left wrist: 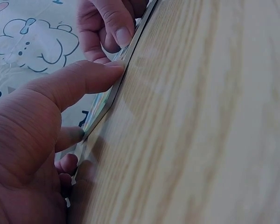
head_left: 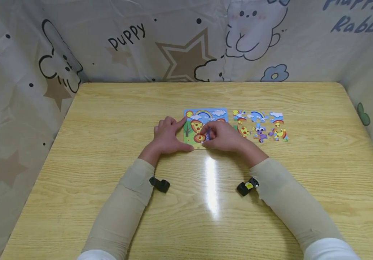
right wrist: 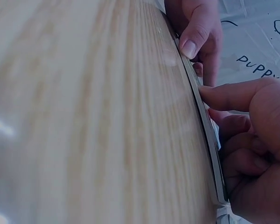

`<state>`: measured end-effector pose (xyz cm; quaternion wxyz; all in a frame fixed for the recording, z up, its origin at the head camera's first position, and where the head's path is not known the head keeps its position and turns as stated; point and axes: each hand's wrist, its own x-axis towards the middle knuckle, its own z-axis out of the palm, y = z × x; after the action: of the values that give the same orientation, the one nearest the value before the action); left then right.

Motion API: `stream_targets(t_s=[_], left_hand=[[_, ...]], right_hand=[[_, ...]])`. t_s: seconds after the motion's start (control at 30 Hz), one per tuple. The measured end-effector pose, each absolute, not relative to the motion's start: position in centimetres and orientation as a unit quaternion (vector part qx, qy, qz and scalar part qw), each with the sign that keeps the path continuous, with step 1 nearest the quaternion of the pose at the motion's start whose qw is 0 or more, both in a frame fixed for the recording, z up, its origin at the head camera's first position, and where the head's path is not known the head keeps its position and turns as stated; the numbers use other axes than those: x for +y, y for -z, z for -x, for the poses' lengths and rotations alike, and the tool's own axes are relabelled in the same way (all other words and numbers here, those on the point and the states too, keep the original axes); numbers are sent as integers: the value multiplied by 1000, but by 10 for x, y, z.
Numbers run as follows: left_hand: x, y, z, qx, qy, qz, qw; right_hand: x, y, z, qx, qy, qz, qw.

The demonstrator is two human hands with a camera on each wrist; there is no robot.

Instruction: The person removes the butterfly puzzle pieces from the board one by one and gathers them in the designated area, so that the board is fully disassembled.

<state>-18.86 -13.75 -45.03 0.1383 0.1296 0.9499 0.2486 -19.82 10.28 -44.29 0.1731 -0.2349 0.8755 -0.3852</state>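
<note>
A colourful butterfly jigsaw puzzle board (head_left: 191, 141) lies on the table, with a sun, rainbow and clouds along its top. At its left side my left hand (head_left: 167, 137) steadies it, the index fingertip at the left edge and the thumb (left wrist: 98, 77) on the front edge. My right hand (head_left: 223, 136) bends over the lower middle of the board with curled fingers. Its thumb (right wrist: 228, 96) touches the board near the front edge. Whether these fingers pinch a puzzle piece is hidden. Right of the board lie several loose puzzle pieces (head_left: 260, 131) in two rows.
The wooden table (head_left: 124, 108) carries the board and pieces near its middle. A printed curtain (head_left: 95, 65) stands behind the table and at both sides. A small black camera (head_left: 162, 185) is strapped to each wrist.
</note>
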Motion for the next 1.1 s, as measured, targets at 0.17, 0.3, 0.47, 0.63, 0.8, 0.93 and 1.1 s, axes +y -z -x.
stream_targets(t_s=[0.17,0.3,0.47,0.63,0.8,0.93,1.1], left_hand=[[-137,450,189,950,-249,-128,137],[-137,450,189,950,-248,-128,137],[-137,452,189,951,-249,-127,136],[-137,452,189,951,-248,-127,136],[-137,451,188,950,-250,-129,134],[-137,451,188,949,-257,-130,128],[-137,451,188,949,-258,-130,125]], right_hand=[[102,443,199,875,384,234,180],[101,442,199,873,388,233,183],[102,445,200,868,397,233,186],[102,446,200,862,411,230,190],[102,446,199,855,425,230,188],[104,448,199,845,447,222,191],[105,449,199,830,472,223,196]])
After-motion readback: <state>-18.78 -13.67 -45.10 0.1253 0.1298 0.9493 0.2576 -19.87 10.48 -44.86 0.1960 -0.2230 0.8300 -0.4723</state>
